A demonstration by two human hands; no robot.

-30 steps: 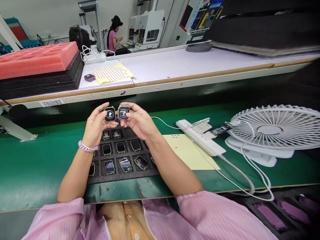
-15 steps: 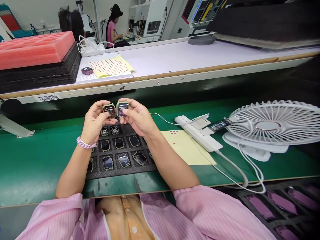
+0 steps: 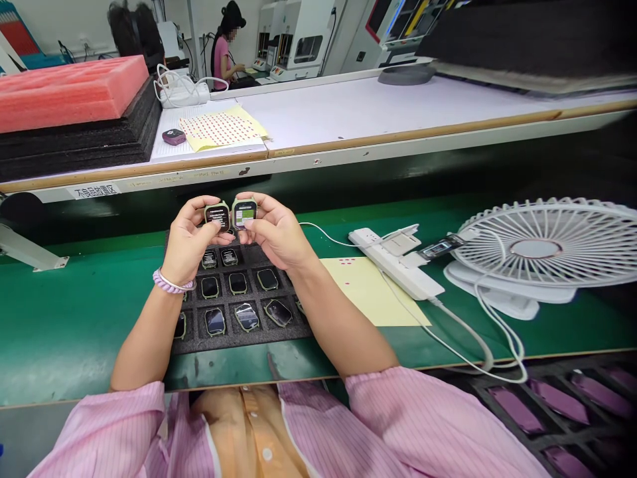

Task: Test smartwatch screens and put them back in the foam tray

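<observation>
In the head view, my left grip (image 3: pixel 188 238) pinches one green-rimmed watch (image 3: pixel 217 215) by its edges; my right grip (image 3: pixel 279 234) pinches a second watch (image 3: pixel 244 211) just beside it, with my thumbs (image 3: pixel 259 228) at the lower parts of their faces. The left one shows lines of text, the right one a patch of green. Below both grips, reaching toward me, a foam tray (image 3: pixel 209 343) of more watches (image 3: pixel 237 283) lies on the worktop (image 3: pixel 74 318). To work these well, I'd say, press lightly, hold only rims, and stay above the foam.
</observation>
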